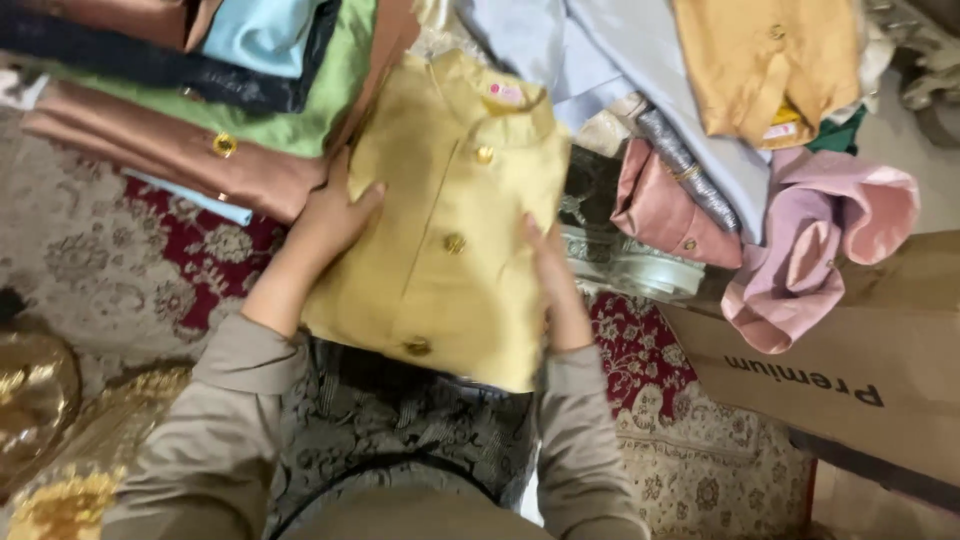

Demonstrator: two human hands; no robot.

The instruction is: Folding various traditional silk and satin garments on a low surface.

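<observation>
Yellow shirt [445,230] (lower hem hidden) between hands

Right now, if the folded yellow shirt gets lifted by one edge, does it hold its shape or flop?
Probably flops: the yellow shirt is thin woven cloth, and both the left hand and right hand steady its sides. Likely light, as it sits flat without sagging. The slight sheen hints it could slide off the stacked garments.
</observation>
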